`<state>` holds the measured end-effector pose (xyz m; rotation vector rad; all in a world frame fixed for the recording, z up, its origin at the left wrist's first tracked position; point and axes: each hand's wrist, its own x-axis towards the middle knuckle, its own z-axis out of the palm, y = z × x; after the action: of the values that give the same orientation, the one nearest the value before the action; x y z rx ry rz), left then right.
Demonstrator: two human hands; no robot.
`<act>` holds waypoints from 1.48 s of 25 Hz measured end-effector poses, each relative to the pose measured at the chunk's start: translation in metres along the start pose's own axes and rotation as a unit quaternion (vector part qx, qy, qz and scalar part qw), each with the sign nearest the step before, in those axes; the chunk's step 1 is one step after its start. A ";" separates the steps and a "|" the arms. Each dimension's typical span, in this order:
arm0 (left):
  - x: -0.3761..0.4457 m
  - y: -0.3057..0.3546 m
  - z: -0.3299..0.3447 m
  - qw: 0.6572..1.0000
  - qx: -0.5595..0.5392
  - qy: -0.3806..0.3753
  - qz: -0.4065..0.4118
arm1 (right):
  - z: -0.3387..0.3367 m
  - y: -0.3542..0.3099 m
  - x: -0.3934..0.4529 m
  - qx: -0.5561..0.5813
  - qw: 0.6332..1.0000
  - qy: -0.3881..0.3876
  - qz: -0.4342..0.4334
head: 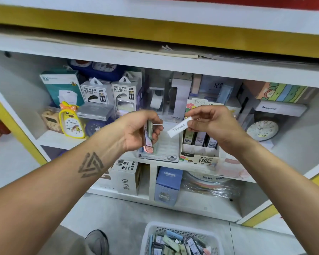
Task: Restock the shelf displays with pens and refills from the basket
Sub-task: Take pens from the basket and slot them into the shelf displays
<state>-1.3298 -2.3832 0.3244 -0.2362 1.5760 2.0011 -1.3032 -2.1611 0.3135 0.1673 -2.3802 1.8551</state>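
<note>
Both bare forearms reach in from the bottom corners, the left one carrying a triangle tattoo point(90, 165). Between them, low in the view, a white basket point(150, 229) sits on the grey floor, holding a jumble of small refill packs point(180, 242) in blue, green, pink and dark colours. A grey shoe point(97, 242) shows just left of it.

Higher up, the left hand point(140, 130) has its fingers curled round a few slim packs point(148, 137), held upright, the pink end of one poking out below the palm. The right hand point(211, 124) pinches a white pack point(179, 129) between thumb and fingertips; it tilts down to the left, its free end in the gap between the two hands. The hands are near each other but do not touch.

Right behind them, on the middle shelf, stands a clear display tray point(166, 146) marked 2B, with rows of empty slots showing. Just beside it on the right is a cardboard display box point(201, 153) with dark lead packs standing in it and "0.7" and "100" printed on its front.

Further left on that shelf are a yellow duck clock point(71, 120) and two Power Bank boxes point(107, 92). At the right stands a round white clock point(261, 130). Below, a DIYI box point(126, 178) and a blue Cruhre box point(168, 184) occupy the lower cubbies.
</note>
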 end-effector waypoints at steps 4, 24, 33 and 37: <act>-0.006 0.011 -0.025 0.998 -0.053 0.020 0.027 | 0.016 0.006 0.007 -0.152 0.986 0.000 -0.061; -0.004 0.004 -0.053 0.997 -0.049 0.031 0.040 | 0.058 0.022 0.014 -0.385 0.908 -0.085 -0.140; -0.004 0.003 -0.047 0.998 -0.033 0.038 0.048 | 0.056 0.022 0.012 -0.381 0.902 -0.125 -0.160; -0.005 0.003 -0.043 0.998 -0.027 0.029 0.050 | 0.062 0.027 0.005 -0.399 0.895 -0.149 -0.135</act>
<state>-1.3360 -2.4255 0.3175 -0.2442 1.5998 2.1324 -1.3138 -2.2150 0.2729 0.6832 -2.9073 0.6687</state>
